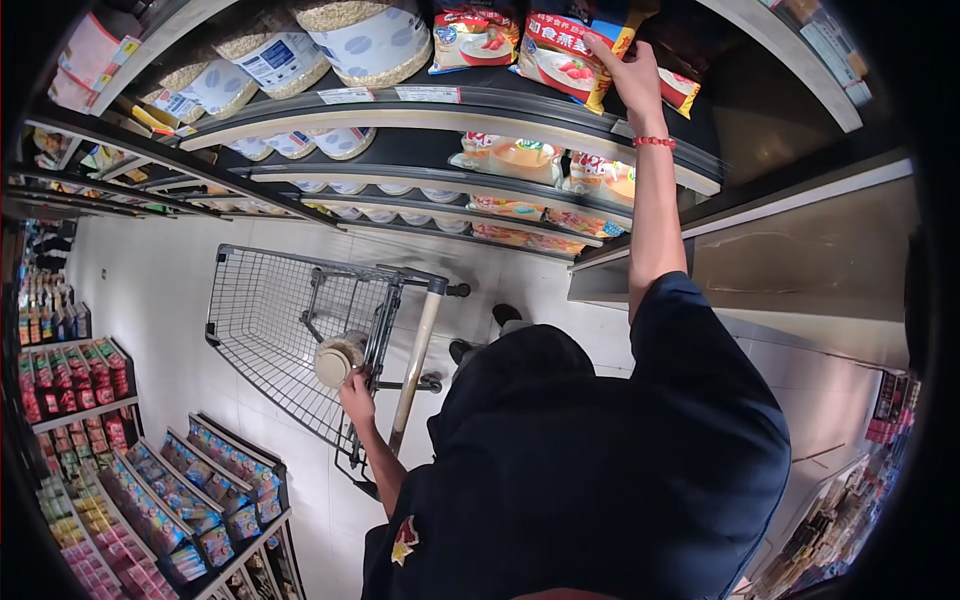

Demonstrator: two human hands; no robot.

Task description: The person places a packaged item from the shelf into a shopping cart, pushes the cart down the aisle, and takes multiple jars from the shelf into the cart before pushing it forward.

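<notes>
My right hand reaches up to the upper shelf and grips the right side of a red and yellow bag of oatmeal, with a finger across its front. A similar bag stands to its left, and another shows partly behind my wrist. Low on my left, my left hand is closed at the edge of a jar of oats with a beige lid. The jar is at the handle end of the shopping cart; whether it rests on the wire is unclear.
Large clear tubs of oats line the upper shelf at left. Lower shelves carry more tubs and bags. The cart handle is beside my legs. Snack racks stand at lower left, and a cardboard-coloured panel at right.
</notes>
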